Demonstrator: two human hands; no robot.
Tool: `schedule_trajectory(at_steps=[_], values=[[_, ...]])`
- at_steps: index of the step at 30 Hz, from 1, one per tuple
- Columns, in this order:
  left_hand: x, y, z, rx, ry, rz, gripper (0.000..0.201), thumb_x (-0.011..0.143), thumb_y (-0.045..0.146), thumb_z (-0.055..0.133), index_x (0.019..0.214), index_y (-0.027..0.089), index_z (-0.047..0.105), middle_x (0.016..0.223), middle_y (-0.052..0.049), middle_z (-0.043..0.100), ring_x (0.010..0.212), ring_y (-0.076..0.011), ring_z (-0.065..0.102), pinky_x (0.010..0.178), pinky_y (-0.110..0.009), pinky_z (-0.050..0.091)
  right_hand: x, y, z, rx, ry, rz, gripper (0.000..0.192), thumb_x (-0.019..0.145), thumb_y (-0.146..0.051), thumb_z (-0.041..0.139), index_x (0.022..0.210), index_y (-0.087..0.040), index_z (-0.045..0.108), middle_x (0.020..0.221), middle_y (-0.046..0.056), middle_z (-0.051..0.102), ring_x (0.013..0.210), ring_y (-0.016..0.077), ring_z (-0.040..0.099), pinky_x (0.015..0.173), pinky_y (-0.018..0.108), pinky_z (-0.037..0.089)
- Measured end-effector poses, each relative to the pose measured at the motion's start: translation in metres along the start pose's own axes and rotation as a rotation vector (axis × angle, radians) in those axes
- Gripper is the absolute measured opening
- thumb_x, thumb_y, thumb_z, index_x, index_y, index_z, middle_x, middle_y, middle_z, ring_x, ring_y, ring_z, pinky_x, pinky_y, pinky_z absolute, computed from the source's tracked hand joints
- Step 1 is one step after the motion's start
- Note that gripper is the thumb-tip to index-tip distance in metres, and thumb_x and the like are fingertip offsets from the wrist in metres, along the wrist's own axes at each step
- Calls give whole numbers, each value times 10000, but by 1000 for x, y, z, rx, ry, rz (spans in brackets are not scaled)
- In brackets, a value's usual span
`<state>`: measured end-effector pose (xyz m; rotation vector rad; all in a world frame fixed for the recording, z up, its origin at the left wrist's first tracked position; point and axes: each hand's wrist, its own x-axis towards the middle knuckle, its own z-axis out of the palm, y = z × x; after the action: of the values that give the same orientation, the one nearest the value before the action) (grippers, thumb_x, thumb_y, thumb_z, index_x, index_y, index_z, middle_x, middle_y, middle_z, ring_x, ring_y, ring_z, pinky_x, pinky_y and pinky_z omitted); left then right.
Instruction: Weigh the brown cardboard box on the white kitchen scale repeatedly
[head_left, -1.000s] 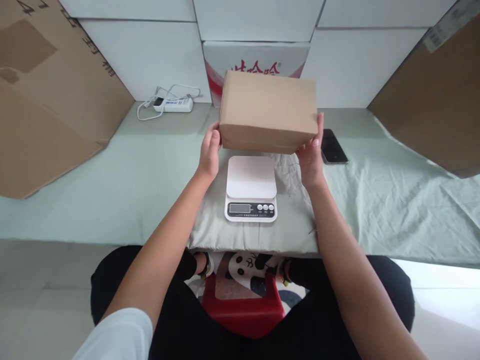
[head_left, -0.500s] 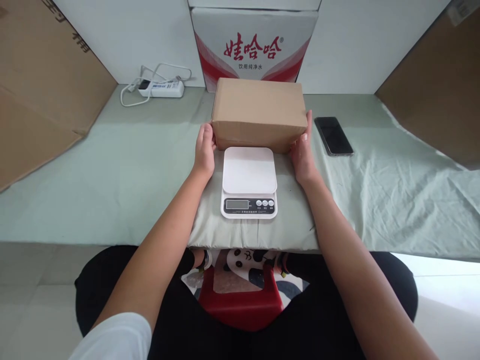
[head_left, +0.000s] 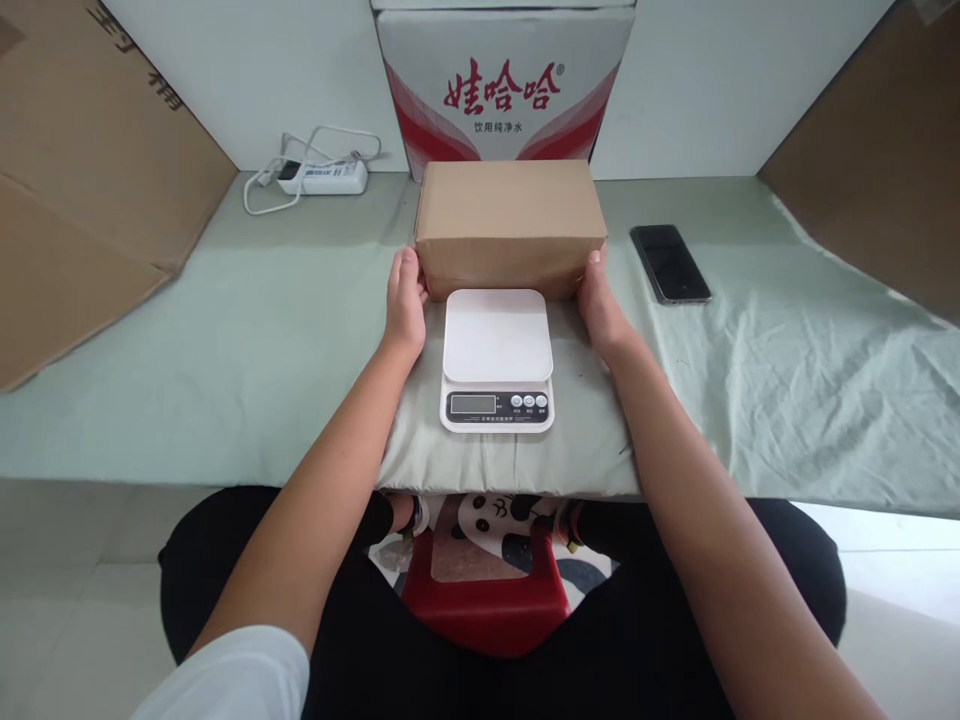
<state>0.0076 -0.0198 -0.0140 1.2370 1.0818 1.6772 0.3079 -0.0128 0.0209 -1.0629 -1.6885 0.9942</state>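
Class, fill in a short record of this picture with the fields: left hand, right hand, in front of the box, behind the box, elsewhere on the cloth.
left hand: left hand on the left end of the brown box
right hand: right hand on its right end
in front of the box: white scale
behind the box: red-and-white carton
elsewhere on the cloth: phone to the right, power strip far left

— Where are the hands?

— Both arms reach straight forward, bare, roughly parallel. The left hand (head_left: 405, 305) stands on edge, palm turned inward toward the right hand (head_left: 600, 310), which mirrors it.

— Fingers?

— Extended forward and close together (not curled into fists), thumbs on top. The wrists are straight, and the hands are level with each other, well apart.
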Motion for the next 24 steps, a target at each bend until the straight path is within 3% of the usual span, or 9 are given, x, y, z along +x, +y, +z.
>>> schedule_trajectory(at_steps=[5,14,16,20,22,24], values=[[6,-9,-9,35,-39,42,807,982,999,459,1338,327,727,1501,-126,772,1609,-335,649,1314,-529,550,1,-2,1,-18,6,-1,1056,965,-1036,171,1865,-484,152,1995,-117,251,1891,245,178,1571,528,211],[7,-10,-12,46,-52,26,817,971,1003,477,1373,336,725,1577,-119,744,1623,-330,640,1329,-517,543,-1,-6,2,3,36,55,1112,931,-1077,249,1849,-450,256,1995,-130,240,1906,254,67,1588,504,94],[7,-10,-13,66,-59,42,825,983,1000,449,1398,341,720,1600,-115,733,1634,-326,631,1330,-510,542,-1,-5,2,52,35,67,1107,942,-1064,278,1863,-458,185,2008,-147,162,1906,229,55,1587,491,108],[8,-7,-15,76,-20,34,847,983,1003,443,1470,360,702,1679,-104,689,1650,-322,617,1337,-502,537,1,-2,2,204,40,107,1275,915,-1065,316,1862,-389,-205,2024,-98,-48,1900,179,68,1567,475,212],[8,-4,-14,76,-23,23,872,971,1015,445,1487,360,700,1697,-108,680,1664,-328,604,1344,-507,531,0,-2,2,220,42,95,1234,930,-1053,308,1845,-439,-248,2022,-119,0,1895,181,119,1550,492,274],[7,-1,-11,66,-11,5,893,950,1029,463,1481,354,710,1696,-117,684,1674,-339,592,1354,-520,522,-2,-4,2,188,45,61,1144,943,-1052,304,1843,-538,-179,2007,-178,80,1891,198,153,1541,524,298]])
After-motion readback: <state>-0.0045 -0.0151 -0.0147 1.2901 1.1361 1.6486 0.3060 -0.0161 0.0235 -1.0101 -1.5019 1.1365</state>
